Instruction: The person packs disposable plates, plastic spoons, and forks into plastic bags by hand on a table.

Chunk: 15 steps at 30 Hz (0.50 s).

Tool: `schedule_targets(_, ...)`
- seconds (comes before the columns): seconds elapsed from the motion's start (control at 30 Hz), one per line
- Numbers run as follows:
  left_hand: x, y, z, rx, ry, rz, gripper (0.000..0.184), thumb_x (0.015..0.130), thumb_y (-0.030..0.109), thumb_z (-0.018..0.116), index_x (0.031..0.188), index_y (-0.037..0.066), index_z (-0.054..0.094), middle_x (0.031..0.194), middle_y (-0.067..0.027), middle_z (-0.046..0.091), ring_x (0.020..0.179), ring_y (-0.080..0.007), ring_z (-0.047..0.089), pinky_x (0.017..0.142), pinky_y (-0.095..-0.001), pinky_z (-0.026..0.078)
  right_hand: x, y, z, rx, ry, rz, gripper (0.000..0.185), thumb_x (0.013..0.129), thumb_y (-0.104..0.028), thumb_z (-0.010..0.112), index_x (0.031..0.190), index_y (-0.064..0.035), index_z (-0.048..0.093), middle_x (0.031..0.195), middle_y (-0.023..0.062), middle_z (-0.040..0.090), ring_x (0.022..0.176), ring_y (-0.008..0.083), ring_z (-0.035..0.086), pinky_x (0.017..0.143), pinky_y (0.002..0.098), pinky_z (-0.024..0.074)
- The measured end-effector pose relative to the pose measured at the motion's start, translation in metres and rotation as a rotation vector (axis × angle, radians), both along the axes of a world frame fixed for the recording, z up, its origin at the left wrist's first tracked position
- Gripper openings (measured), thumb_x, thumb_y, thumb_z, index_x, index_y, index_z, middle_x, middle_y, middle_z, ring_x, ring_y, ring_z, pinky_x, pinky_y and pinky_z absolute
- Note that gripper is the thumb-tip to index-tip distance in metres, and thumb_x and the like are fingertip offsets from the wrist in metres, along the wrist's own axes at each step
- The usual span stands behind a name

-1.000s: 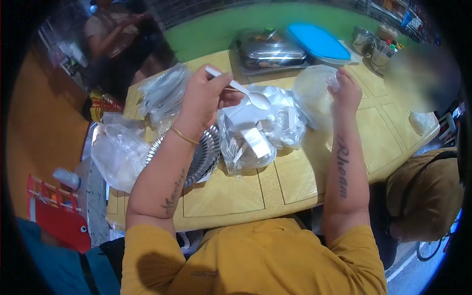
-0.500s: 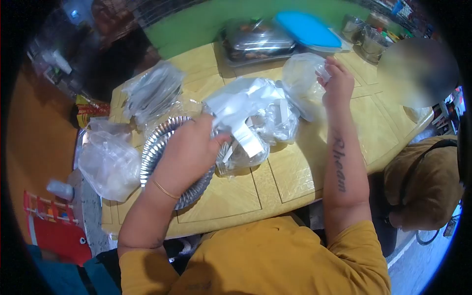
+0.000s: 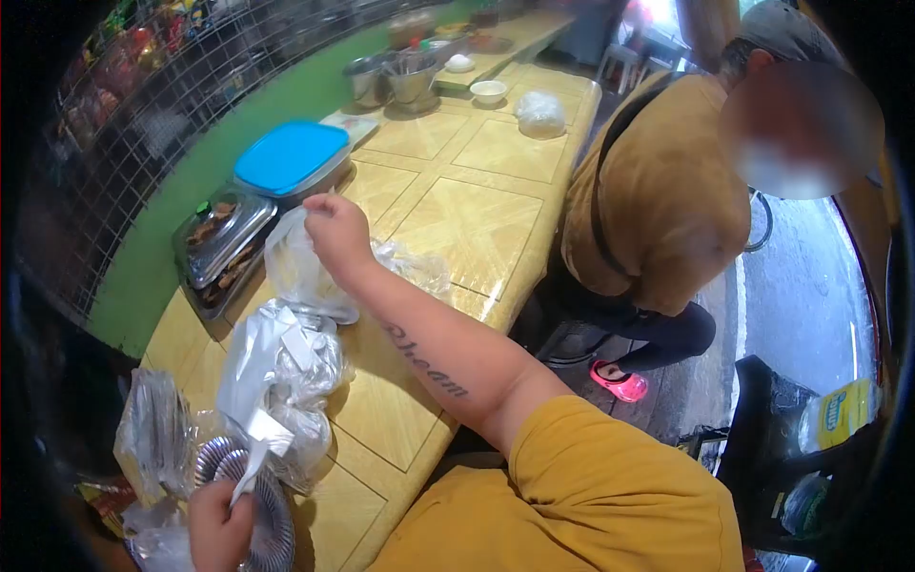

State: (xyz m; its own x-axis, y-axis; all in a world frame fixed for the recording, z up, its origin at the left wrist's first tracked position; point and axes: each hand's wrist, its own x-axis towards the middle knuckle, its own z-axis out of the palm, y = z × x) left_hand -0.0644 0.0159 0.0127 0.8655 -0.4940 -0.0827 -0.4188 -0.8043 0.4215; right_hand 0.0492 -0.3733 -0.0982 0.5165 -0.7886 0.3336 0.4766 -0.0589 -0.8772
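My left hand point(image 3: 219, 526) is closed on a white plastic spoon point(image 3: 251, 471), over the silvery ribbed plates point(image 3: 272, 524). Beside it lie clear bags of white plastic cutlery point(image 3: 305, 434) and a white plastic sheet point(image 3: 250, 367). Farther up the table, my right hand point(image 3: 335, 232) pinches the top of a translucent plastic bag point(image 3: 295, 262). More crumpled clear plastic point(image 3: 415, 269) rests under my right wrist.
A blue-lidded container point(image 3: 293, 157) and a clear-lidded food tray point(image 3: 224, 250) stand along the green wall. Metal pots point(image 3: 412, 88), a white bowl point(image 3: 489, 91) and a wrapped bundle point(image 3: 540, 114) are farther off. A person in brown point(image 3: 658, 191) sits at the right edge.
The view has swung to the right, bringing the seated person and far table end into sight. My left hand has moved from above the cutlery bags down to the plates. My right hand still grips the bag.
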Motion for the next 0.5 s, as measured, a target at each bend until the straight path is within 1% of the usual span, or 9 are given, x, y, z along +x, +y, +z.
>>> schedule_targets(0.03,-0.003,0.014,0.01,-0.039,0.115,0.088,0.024,0.08,0.019,0.063,0.084,-0.004,0.067,0.066,-0.0144,0.061,0.06,-0.0262,0.057,0.062,-0.0389,0.047,-0.001,0.0,0.001,0.014,0.002,0.006,0.027,0.077,-0.008,0.058,0.1,0.0019,0.07,0.103,0.0204,0.069,0.1,0.0332,0.066,0.09,0.0386,0.0502)
schedule_targets(0.1,-0.018,0.031,0.042,0.064,0.088,0.045,0.033,0.091,0.02,0.058,0.114,-0.004,0.064,0.102,-0.0237,0.066,0.097,-0.0354,0.06,0.09,-0.0427,0.045,0.002,0.001,-0.002,0.037,-0.013,0.014,0.027,0.078,-0.008,0.059,0.1,0.0022,0.07,0.102,0.0205,0.069,0.1,0.033,0.066,0.09,0.0383,0.0503)
schedule_targets(0.2,-0.041,0.061,0.031,-0.005,0.015,0.319,0.035,0.093,0.022,0.058,0.113,-0.005,0.063,0.096,-0.0196,0.065,0.092,-0.0334,0.059,0.089,-0.0411,0.045,0.001,0.007,-0.001,0.046,-0.071,0.008,0.025,0.079,-0.01,0.062,0.099,0.0023,0.07,0.101,0.0202,0.069,0.098,0.0323,0.066,0.089,0.0381,0.0504)
schedule_targets(0.3,-0.034,0.11,-0.007,0.113,0.235,0.422,0.037,0.093,0.024,0.059,0.118,-0.004,0.063,0.103,-0.0202,0.064,0.099,-0.0329,0.058,0.095,-0.0405,0.043,-0.012,0.026,0.016,0.056,-0.114,-0.01,0.023,0.081,-0.014,0.064,0.098,0.002,0.07,0.098,0.0193,0.07,0.096,0.0315,0.067,0.087,0.0375,0.0506)
schedule_targets(0.33,-0.022,0.167,-0.05,0.158,0.203,0.477,0.049,0.094,0.027,0.06,0.135,0.002,0.054,0.139,-0.0223,0.052,0.122,-0.0361,0.05,0.103,-0.0409,0.04,-0.019,0.029,0.023,0.002,-0.068,0.005,0.021,0.082,-0.015,0.066,0.096,0.0002,0.072,0.096,0.018,0.07,0.093,0.0309,0.067,0.085,0.0371,0.0508)
schedule_targets(0.37,-0.014,0.17,-0.077,0.057,0.072,0.344,0.031,0.088,0.022,0.061,0.109,0.0,0.061,0.103,-0.0215,0.056,0.094,-0.0342,0.055,0.083,-0.0409,0.043,-0.012,0.027,0.014,-0.081,-0.081,-0.013,0.023,0.084,-0.014,0.065,0.102,-0.0011,0.07,0.091,0.0114,0.069,0.082,0.021,0.064,0.076,0.032,0.0505)
schedule_targets(0.4,-0.017,0.147,-0.081,-0.029,-0.067,0.242,0.021,0.083,0.018,0.063,0.083,-0.003,0.068,0.067,-0.0207,0.061,0.065,-0.0323,0.06,0.063,-0.0409,0.046,-0.009,0.035,0.016,-0.156,-0.104,0.002,0.026,0.086,-0.014,0.063,0.109,-0.0024,0.068,0.087,0.0047,0.068,0.072,0.0111,0.061,0.067,0.0269,0.0502)
schedule_targets(0.47,-0.046,0.094,-0.056,-0.294,0.096,0.586,0.027,0.086,0.014,0.061,0.105,-0.005,0.066,0.091,-0.0151,0.067,0.081,-0.0226,0.063,0.073,-0.0347,0.049,-0.021,0.038,0.013,-0.415,-0.037,0.011,0.03,0.084,-0.01,0.062,0.112,-0.0015,0.067,0.095,0.0062,0.068,0.082,0.013,0.062,0.075,0.0275,0.0502)
schedule_targets(0.5,-0.055,0.086,-0.052,-0.364,-0.012,0.561,0.03,0.087,0.013,0.061,0.11,-0.006,0.063,0.099,-0.0132,0.065,0.085,-0.0187,0.061,0.076,-0.0339,0.049,-0.036,0.051,0.029,-0.256,-0.028,0.126,0.026,0.078,-0.01,0.064,0.103,-0.0042,0.072,0.103,0.012,0.071,0.097,0.0211,0.066,0.088,0.0338,0.0504)
